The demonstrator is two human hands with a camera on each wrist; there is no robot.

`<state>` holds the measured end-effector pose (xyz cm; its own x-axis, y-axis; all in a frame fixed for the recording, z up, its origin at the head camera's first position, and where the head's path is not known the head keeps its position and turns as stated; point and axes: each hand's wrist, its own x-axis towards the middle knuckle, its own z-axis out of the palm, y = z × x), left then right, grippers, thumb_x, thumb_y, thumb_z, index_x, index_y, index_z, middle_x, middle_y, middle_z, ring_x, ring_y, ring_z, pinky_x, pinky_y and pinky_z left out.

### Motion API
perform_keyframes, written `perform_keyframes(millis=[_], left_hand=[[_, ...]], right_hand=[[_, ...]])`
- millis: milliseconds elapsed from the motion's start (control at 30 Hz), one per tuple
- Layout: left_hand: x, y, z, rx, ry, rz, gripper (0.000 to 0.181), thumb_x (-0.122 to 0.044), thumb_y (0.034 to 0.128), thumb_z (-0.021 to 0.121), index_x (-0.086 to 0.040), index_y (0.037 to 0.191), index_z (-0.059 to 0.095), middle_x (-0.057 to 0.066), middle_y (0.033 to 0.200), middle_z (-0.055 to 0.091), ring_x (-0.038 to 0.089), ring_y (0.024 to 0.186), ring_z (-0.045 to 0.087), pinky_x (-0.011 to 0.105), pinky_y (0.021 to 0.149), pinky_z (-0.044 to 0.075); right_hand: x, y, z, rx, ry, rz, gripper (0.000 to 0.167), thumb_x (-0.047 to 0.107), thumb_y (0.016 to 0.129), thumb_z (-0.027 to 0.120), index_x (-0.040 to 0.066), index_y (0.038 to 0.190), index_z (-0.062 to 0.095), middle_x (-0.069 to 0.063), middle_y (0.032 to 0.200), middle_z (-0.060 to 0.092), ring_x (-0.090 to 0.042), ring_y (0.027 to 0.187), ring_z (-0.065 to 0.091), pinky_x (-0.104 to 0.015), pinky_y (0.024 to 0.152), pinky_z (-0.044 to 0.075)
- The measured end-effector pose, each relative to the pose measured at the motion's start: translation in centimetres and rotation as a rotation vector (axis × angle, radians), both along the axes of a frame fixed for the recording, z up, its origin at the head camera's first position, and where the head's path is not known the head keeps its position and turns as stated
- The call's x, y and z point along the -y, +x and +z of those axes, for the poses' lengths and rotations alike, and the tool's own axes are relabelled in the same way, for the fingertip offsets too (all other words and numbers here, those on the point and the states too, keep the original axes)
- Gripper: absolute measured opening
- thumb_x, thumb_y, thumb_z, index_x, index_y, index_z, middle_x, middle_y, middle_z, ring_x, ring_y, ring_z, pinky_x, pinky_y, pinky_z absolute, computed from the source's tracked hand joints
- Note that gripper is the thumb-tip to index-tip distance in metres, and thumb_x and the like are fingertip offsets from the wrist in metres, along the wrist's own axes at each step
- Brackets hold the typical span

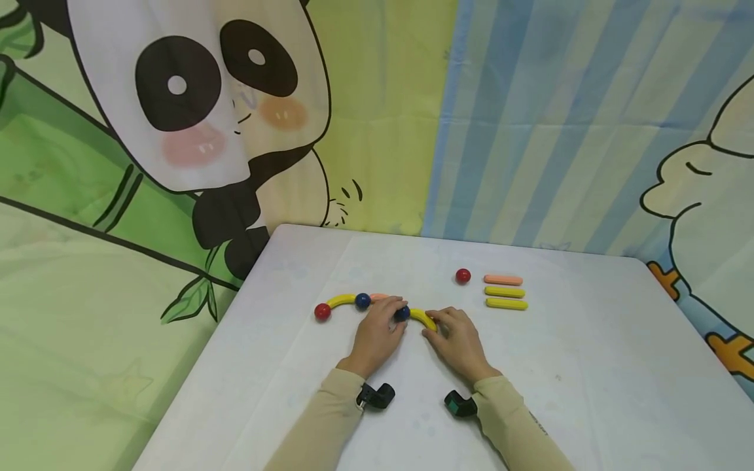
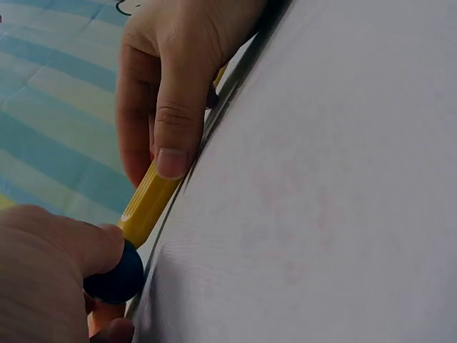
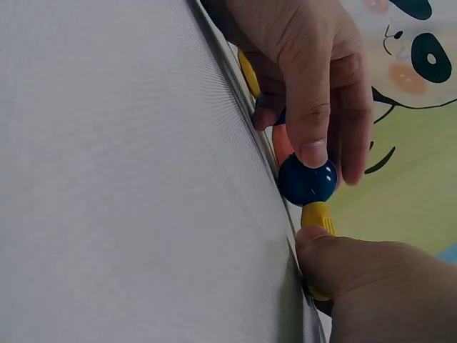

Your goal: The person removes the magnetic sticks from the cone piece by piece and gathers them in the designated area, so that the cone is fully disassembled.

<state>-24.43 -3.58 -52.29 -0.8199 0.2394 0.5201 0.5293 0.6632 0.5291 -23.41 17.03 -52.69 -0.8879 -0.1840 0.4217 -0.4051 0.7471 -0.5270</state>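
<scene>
A chain of balls and rods lies on the white table. From the left it runs red ball (image 1: 322, 312), curved yellow rod (image 1: 340, 299), blue ball (image 1: 362, 301), orange rod (image 1: 378, 297), second blue ball (image 1: 402, 313) and another curved yellow rod (image 1: 420, 316). My left hand (image 1: 377, 332) pinches the second blue ball and partly hides the orange rod. With thumb and fingers, my right hand (image 1: 459, 340) grips the free end of the right-hand yellow rod. In the right wrist view that rod (image 3: 318, 216) meets the blue ball (image 3: 307, 180).
Behind the right hand, a loose red ball (image 1: 463, 276) sits beside a straight orange rod (image 1: 503, 280) and two straight yellow rods (image 1: 505, 303), laid in a stack of rows. A printed cloth backdrop (image 1: 383, 131) stands along the table's (image 1: 589, 366) far edge.
</scene>
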Motion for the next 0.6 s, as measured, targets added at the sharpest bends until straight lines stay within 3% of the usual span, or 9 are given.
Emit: perform_keyframes(millis=[133,367,600], left_hand=[[-0.1,0.1,-0.1,0.061,-0.020,-0.017,0.034,-0.012,0.0904,0.070,-0.013,0.124,0.064,0.000,0.129,0.061,0.016,0.126,0.051,0.033,0.106,0.041],[0.0,-0.1,0.2,0.065,-0.019,-0.002,0.029,-0.012,0.0905,0.070,-0.015,0.119,0.066,-0.003,0.121,0.063,0.015,0.120,0.054,0.031,0.103,0.042],[0.0,-0.1,-0.1,0.057,0.009,0.043,0.028,-0.009,0.0889,0.071,-0.015,0.116,0.067,-0.003,0.118,0.064,0.015,0.118,0.055,0.031,0.100,0.045]], right_hand=[[0.2,0.0,0.1,-0.018,0.001,0.002,0.035,0.025,0.083,0.080,0.015,0.115,0.072,0.003,0.096,0.064,-0.013,0.087,0.054,-0.034,0.074,0.046],[0.3,0.1,0.3,-0.073,0.005,-0.113,0.024,0.021,0.080,0.081,0.010,0.101,0.075,0.000,0.088,0.064,-0.018,0.081,0.056,-0.036,0.072,0.046],[-1.0,-0.1,0.5,0.024,-0.019,-0.193,0.022,0.018,0.086,0.076,0.010,0.105,0.074,-0.003,0.095,0.063,-0.022,0.090,0.058,-0.040,0.080,0.046]])
